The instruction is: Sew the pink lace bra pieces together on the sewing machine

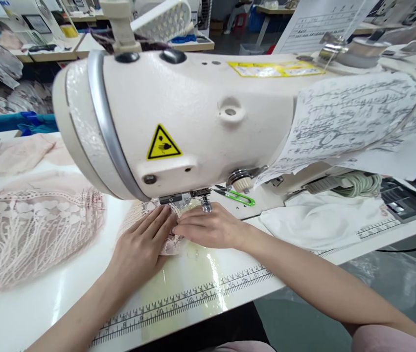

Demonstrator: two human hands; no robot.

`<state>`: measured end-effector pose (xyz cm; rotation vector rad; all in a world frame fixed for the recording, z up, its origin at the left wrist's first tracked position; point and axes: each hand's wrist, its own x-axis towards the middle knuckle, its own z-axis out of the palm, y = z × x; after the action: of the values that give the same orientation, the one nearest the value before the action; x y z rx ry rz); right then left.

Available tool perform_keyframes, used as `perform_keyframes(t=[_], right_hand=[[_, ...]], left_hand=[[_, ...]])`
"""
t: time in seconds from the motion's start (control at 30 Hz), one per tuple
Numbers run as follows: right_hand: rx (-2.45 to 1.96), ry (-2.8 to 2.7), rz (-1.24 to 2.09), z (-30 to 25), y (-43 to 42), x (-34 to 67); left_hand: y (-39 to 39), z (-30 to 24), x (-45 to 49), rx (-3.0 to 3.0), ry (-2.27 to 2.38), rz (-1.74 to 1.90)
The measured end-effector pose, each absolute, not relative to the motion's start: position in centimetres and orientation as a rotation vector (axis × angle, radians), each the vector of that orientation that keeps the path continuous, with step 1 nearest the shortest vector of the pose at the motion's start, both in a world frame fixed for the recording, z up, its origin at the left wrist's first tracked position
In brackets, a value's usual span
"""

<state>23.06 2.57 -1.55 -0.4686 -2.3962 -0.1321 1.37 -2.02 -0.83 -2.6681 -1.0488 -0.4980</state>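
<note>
A pale pink lace fabric piece point(171, 246) lies on the sewing table under the head of a white sewing machine point(200, 107). My left hand point(140, 244) rests flat on this lace, its fingers stretched toward the presser foot area. From the other side, my right hand point(211, 226) has its fingers pressed together at the lace edge, pinching it close to the left fingertips. The machine head hides the needle and part of the fabric. Just behind my right hand lie green thread snips point(239, 197).
Another pink lace piece with fringe point(39, 234) is spread at the left. White cloth point(321, 220) and a coil of pale green cord point(358, 186) lie at the right. A printed ruler point(189, 296) runs along the front edge. Handwritten paper point(351, 117) hangs on the machine.
</note>
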Motion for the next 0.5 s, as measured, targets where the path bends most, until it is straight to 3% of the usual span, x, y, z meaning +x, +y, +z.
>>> perform_keyframes(t=[0.5], right_hand=[[-0.537, -2.451, -0.046, -1.80, 3.26, 23.51]], left_hand=[[-1.93, -0.91, 1.69, -2.706, -1.073, -0.609]])
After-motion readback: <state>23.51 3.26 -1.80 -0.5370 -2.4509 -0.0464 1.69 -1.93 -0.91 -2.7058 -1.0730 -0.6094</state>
